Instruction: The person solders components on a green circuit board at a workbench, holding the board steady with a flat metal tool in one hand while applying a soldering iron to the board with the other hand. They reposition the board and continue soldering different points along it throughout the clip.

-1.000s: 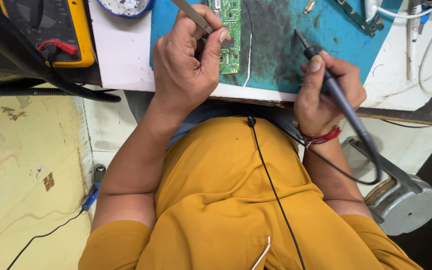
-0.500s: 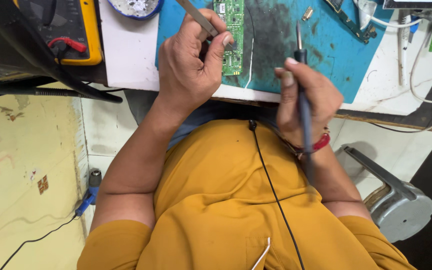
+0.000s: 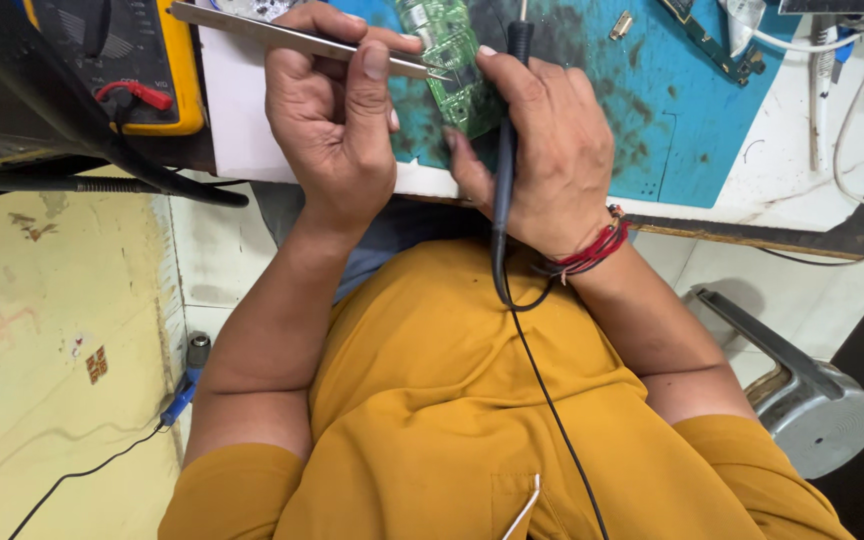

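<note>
Steel tweezers (image 3: 302, 40) pinched in the left hand (image 3: 337, 120) should steady the green circuit board (image 3: 447, 60) while the right hand (image 3: 542, 150), clamped on the black soldering iron (image 3: 502, 170), touches lightly.

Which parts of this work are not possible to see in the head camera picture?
- Tip of the black soldering pen: cut off by the top edge, head view.
- Lower part of the green circuit board: covered by the right hand.
- Part gripped by the metal tweezers in the left hand: too small to tell.
- Yellow multimeter: top cut off.
</note>
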